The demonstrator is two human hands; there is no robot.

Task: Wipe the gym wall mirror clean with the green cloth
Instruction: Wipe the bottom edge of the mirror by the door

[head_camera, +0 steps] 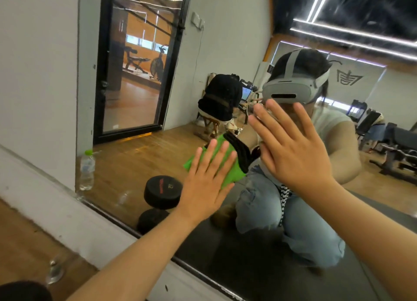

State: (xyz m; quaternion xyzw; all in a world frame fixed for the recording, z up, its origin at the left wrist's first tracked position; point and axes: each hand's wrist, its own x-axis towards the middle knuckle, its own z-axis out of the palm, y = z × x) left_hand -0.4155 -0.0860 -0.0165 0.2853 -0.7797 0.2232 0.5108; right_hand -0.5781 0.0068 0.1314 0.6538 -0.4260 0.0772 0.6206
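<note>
The gym wall mirror (135,165) fills most of the view and reflects a crouching person with a headset. My left hand (206,183) lies flat with straight fingers on the green cloth (232,174), pressing it against the glass low in the middle. The cloth has a black part (239,152) at its upper right edge. My right hand (291,147) is spread flat on the mirror to the right of the cloth and higher, holding nothing.
A white ledge (67,215) runs along the mirror's lower edge. The reflection shows a water bottle (86,170), a black dumbbell (162,191), a wooden floor, a seated person in black and gym benches. A dark round object (22,291) sits at bottom left.
</note>
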